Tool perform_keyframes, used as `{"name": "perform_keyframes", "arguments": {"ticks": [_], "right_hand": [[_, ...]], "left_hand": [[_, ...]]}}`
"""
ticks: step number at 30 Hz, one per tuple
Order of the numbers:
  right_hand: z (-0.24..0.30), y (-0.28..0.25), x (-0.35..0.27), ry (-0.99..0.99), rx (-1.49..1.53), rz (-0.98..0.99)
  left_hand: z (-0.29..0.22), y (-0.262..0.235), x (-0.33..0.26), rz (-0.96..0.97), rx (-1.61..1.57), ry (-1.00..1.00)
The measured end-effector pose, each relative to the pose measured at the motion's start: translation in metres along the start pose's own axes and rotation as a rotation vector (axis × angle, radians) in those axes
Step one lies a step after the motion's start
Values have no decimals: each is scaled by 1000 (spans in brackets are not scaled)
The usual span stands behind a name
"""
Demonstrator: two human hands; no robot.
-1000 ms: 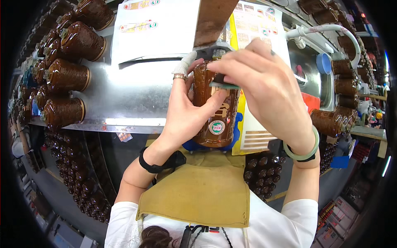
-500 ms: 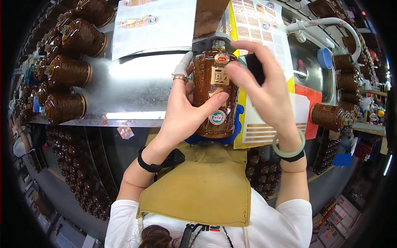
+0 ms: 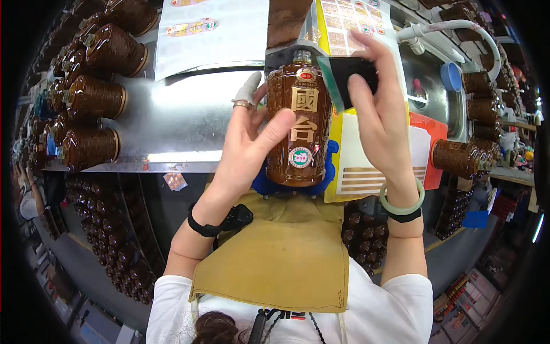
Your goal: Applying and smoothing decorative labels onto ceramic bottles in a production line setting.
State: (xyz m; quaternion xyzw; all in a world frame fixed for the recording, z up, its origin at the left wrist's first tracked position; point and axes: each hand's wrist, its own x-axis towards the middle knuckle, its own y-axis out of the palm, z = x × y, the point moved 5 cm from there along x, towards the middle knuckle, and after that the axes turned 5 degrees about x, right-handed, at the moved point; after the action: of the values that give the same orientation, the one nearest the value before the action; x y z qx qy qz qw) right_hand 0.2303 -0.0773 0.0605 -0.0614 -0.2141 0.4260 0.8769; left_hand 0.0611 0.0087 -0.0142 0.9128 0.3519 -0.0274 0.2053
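Observation:
In front of me a brown glazed bottle (image 3: 297, 157) lies tilted on a blue holder (image 3: 330, 163), neck away from me. Gold characters, a red oval emblem and a round green-and-white sticker mark its front. My left hand (image 3: 247, 137) is at its left side, thumb over the front. A white cover wraps the index finger, which points away from the glass. My right hand (image 3: 381, 112) grips a flat black scraper (image 3: 362, 77) with a translucent green edge, just right of the bottle's upper part. The fingers under the scraper are hidden.
White decal sheets lie at the far left (image 3: 212, 40) and far right (image 3: 355, 20), the right one over a yellow folder (image 3: 338, 189). More brown bottles (image 3: 94, 97) stand at left. A metal sink (image 3: 438, 89) with a white tap hose (image 3: 458, 28) is at right.
My right hand has drawn back rightward off the bottle's front with the scraper. The left thumb has moved up and left, baring the lower gold character.

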Motion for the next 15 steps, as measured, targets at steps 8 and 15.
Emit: {"name": "perform_keyframes", "arguments": {"ticks": [8, 15], "right_hand": [[52, 25, -50, -769, -480, 445], [60, 17, -16, -804, -528, 277]], "left_hand": [[-10, -8, -1, -97, 29, -28], [-12, -1, -5, -83, -48, -50]]}}
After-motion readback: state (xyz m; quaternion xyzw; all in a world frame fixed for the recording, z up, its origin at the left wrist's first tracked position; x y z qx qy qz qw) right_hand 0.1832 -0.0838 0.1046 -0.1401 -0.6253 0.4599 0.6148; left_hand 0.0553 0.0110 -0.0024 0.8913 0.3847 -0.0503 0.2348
